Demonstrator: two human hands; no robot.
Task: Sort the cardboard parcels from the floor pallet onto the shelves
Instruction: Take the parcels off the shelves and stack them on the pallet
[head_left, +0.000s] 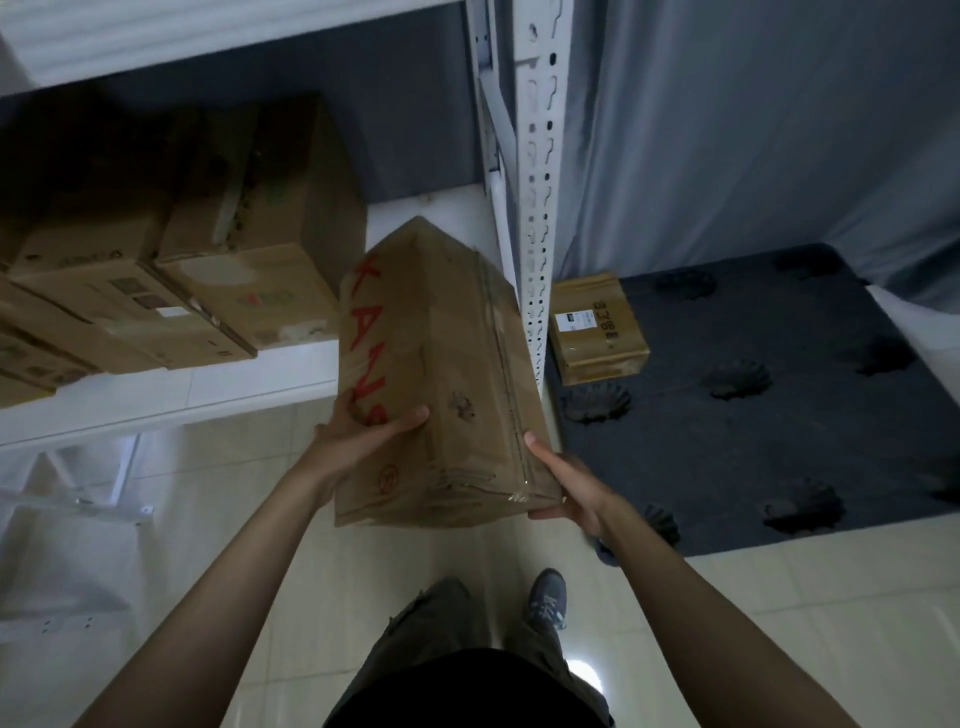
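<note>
Looking down from the head camera, two bare arms reach out and hold a long brown box (441, 374) between them. The box has red letters written down its left side and clear tape along its right edge. It is up in the air, and its far end points toward the white shelf (208, 384).

The left hand (358, 436) is pressed on the left side of the box, near the end closest to the person. Its thumb lies across the top and its fingers wrap around the side, so it is gripping the box. The right hand (566, 483) holds the near right corner. Its thumb lies along the taped edge and its fingers curl under the bottom, gripping the box too.

Other brown boxes (244, 249) sit side by side on the shelf, to the left of the held box. A white metal post (537, 171) with holes stands just behind the held box on the right.

On the floor to the right lies a dark pallet (779, 415). One small box (597, 330) with a white label sits on its far left corner, close to the post.

A grey shoe (546, 597) stands on the pale floor tiles (779, 623) below
</note>
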